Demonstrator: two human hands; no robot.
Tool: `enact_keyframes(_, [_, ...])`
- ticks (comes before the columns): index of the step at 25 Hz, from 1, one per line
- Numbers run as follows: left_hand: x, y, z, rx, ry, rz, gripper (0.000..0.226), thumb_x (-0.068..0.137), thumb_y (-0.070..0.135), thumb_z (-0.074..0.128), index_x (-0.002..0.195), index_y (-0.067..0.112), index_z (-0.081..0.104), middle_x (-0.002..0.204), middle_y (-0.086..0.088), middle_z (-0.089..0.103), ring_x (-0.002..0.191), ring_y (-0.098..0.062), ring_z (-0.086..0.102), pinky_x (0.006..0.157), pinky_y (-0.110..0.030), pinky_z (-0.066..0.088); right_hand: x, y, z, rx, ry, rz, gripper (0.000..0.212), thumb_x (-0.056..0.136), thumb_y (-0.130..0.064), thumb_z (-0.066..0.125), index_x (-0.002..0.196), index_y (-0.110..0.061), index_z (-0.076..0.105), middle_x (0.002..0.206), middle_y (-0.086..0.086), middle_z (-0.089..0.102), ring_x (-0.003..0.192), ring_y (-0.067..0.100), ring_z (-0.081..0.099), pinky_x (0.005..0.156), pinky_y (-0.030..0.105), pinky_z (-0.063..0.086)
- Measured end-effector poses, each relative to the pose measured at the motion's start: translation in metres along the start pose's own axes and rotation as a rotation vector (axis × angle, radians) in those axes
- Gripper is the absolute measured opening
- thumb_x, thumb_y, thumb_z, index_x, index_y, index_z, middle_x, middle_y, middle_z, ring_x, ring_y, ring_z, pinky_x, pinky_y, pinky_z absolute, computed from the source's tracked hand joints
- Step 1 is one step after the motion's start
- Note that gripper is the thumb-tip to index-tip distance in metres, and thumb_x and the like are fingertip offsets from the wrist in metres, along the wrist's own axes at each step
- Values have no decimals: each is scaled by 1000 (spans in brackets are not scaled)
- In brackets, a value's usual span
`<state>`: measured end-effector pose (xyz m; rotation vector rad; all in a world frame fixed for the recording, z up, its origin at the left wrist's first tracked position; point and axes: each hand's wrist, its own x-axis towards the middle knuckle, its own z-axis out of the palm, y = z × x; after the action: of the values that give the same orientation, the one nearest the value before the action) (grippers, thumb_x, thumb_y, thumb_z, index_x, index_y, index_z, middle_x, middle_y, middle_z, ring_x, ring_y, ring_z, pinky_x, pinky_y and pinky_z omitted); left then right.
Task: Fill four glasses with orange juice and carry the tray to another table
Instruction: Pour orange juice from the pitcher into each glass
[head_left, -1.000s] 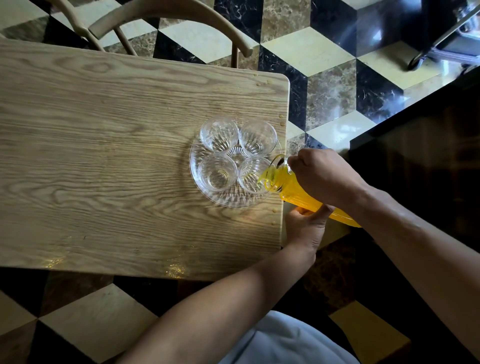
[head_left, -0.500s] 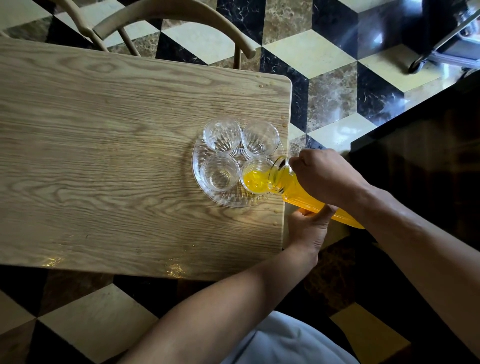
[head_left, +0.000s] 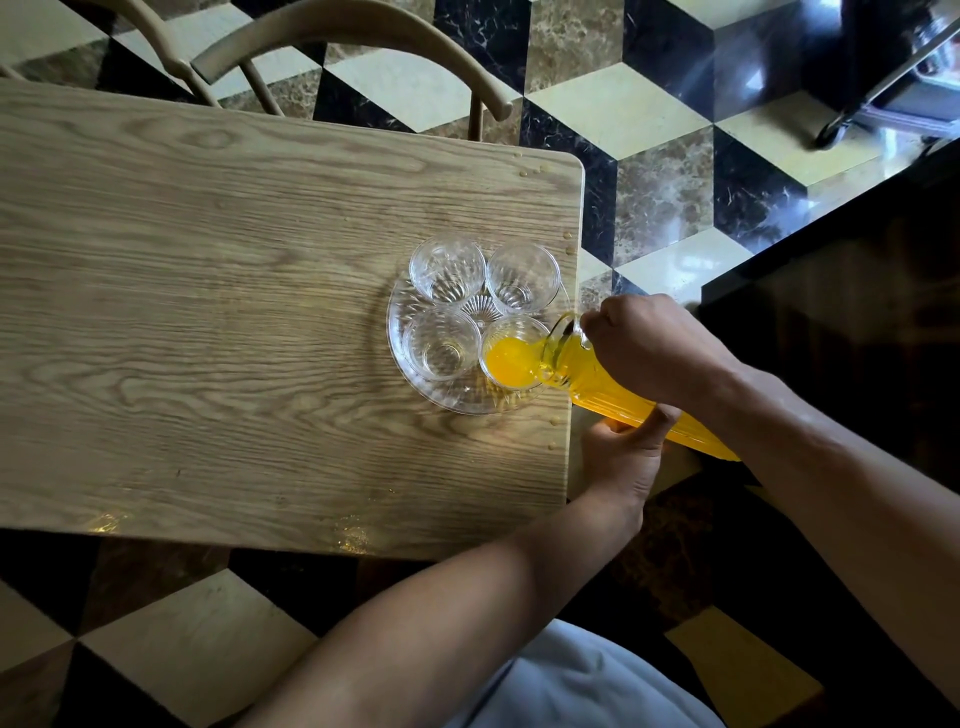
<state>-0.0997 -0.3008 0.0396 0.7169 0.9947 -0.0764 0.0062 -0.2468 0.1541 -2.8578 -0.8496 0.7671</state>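
While fingers (head_left: 618, 332) grip jug (head_left: 613, 387), spout over glass (head_left: 511, 353)

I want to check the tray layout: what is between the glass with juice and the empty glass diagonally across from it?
In the head view, only the bare ribbed centre of the tray lies between the glass with juice and the far-left empty glass.

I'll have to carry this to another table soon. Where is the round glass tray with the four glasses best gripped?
Probably by the tray rim, one hand on the left edge and one on the right, lifting level. The glasses fill its middle, so only the rim is free, and its right edge sits near the table edge, within easy reach.
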Motion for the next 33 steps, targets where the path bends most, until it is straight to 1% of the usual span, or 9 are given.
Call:
enact_keyframes(4, [-1,0,-1,40,-4,4,59,64,50,93,43,22,46,48,14,41,50,-8,30,52,-27,31,-1,0,0,3,-4,2,44,101,-39,36,68,-12,48,67,6,49,58,17,46,50,28,28])
enact_keyframes(9, [-3,7,-1,4,23,-47,54,51,55,94,57,25,50,65,-3,50,71,-18,42,69,-39,43,-2,-3,-2,11,0,6,46,101,-38,36,68,-10,52,67,8,52,59,19,49,49,28,29])
enact_keyframes(16, [-10,14,-2,30,24,-57,59,47,62,93,63,25,50,71,-5,49,75,-19,40,69,-40,39,-5,-8,-6,19,-12,15,46,101,-36,36,66,-9,51,66,8,52,57,20,50,48,29,29])
enact_keyframes(20, [-12,22,-7,19,-10,-22,63,44,61,90,72,18,54,77,-9,51,83,-19,44,76,-41,44,-5,-12,-9,43,-12,27,45,101,-34,37,67,-8,50,66,10,53,56,22,49,48,30,27])
enact_keyframes(22, [-11,27,-10,36,4,3,63,41,62,88,66,19,50,67,-1,49,81,-18,42,75,-40,44,-6,-13,-11,84,-8,29,43,101,-32,39,68,-6,51,66,12,55,56,24,48,48,30,31])
enact_keyframes(24, [-8,30,-14,63,3,19,62,40,61,87,62,21,45,52,14,43,70,-16,38,65,-31,43,-8,-15,-13,131,-1,23,43,101,-32,41,71,-4,53,68,14,57,56,24,48,50,30,33])
enact_keyframes(26, [-7,34,-19,110,2,34,63,40,62,86,63,23,42,45,17,38,56,-11,32,50,-22,33,-10,-17,-14,161,8,20,43,102,-31,43,73,-2,55,69,15,58,56,24,46,51,29,34])
enact_keyframes(28, [-7,35,-23,134,2,56,62,41,62,86,64,24,43,43,18,40,47,-5,30,44,-20,30,-13,-20,-16,200,16,24,42,102,-30,43,72,-2,53,70,16,58,57,25,44,52,32,34])
enact_keyframes(33, [-5,44,-25,192,6,71,61,42,65,86,67,24,49,43,19,43,53,-9,34,50,-26,33,-16,-23,-26,292,42,56,41,104,-32,45,76,-4,56,77,19,61,70,35,52,60,36,37])
